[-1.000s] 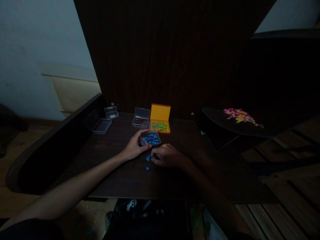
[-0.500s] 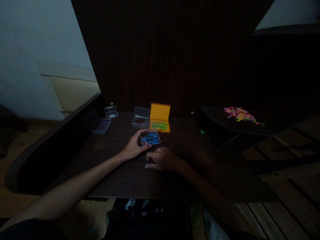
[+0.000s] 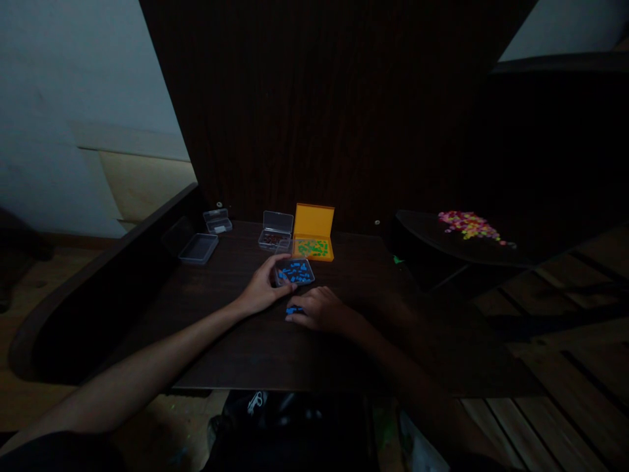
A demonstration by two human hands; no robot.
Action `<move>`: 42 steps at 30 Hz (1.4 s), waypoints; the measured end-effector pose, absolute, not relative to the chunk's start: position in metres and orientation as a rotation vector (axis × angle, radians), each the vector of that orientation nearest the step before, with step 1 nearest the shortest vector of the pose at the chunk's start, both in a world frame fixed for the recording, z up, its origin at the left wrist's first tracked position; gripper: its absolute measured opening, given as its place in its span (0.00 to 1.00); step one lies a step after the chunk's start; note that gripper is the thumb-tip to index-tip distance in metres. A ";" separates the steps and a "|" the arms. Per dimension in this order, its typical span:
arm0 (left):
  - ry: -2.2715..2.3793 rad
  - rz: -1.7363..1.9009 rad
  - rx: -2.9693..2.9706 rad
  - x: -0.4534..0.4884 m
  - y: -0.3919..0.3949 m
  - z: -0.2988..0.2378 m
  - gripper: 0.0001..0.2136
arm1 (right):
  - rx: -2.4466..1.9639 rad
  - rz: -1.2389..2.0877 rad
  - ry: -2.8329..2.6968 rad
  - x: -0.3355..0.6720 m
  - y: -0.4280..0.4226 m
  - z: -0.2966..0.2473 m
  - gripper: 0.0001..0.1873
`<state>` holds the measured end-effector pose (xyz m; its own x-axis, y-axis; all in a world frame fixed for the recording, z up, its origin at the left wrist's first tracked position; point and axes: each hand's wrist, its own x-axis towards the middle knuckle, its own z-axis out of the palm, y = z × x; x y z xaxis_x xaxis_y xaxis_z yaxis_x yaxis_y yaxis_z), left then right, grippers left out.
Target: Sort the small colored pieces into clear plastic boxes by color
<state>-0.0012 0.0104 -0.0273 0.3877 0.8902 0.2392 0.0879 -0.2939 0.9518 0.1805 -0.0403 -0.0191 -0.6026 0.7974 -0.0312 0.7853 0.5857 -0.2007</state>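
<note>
My left hand [image 3: 262,287] is closed on the near-left edge of a clear plastic box [image 3: 313,282], thumb in front and fingers behind. Small blue pieces [image 3: 293,269] lie scattered in that box. Just in front of it, my right hand [image 3: 319,308] is low over the dark table, its thumb and fingers closed around small blue pieces [image 3: 293,310]. Their exact kind is too small to make out. Right behind the clear box stands an open yellow box [image 3: 314,223] with green pieces [image 3: 313,248] inside.
Left of the yellow box is an open clear box [image 3: 278,221] with brownish bits. Farther left are a shallow clear tray [image 3: 199,248] and a small lidded clear box [image 3: 217,221]. A heap of pink and yellow pieces [image 3: 469,225] lies on the right ledge. A raised side panel [image 3: 103,269] borders the left.
My right hand's thumb and fingers have drawn closer together, and more blue shows between them. My left hand keeps its hold on the clear box.
</note>
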 end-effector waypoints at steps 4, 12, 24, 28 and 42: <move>0.862 1.015 1.664 -0.001 0.010 -0.027 0.30 | -1.339 0.310 -2.753 0.181 -0.039 -0.016 0.16; 0.856 1.014 1.669 -0.001 0.011 -0.028 0.30 | -1.299 0.377 -2.758 0.181 -0.042 -0.010 0.19; 0.838 1.016 1.682 -0.002 0.013 -0.031 0.30 | -1.268 0.441 -2.773 0.186 -0.042 -0.004 0.13; 0.861 1.021 1.711 -0.002 0.012 -0.030 0.29 | -1.280 0.451 -2.783 0.188 -0.040 -0.005 0.14; 0.833 1.016 1.677 -0.001 0.012 -0.029 0.29 | -1.346 0.356 -2.809 0.186 -0.041 -0.012 0.15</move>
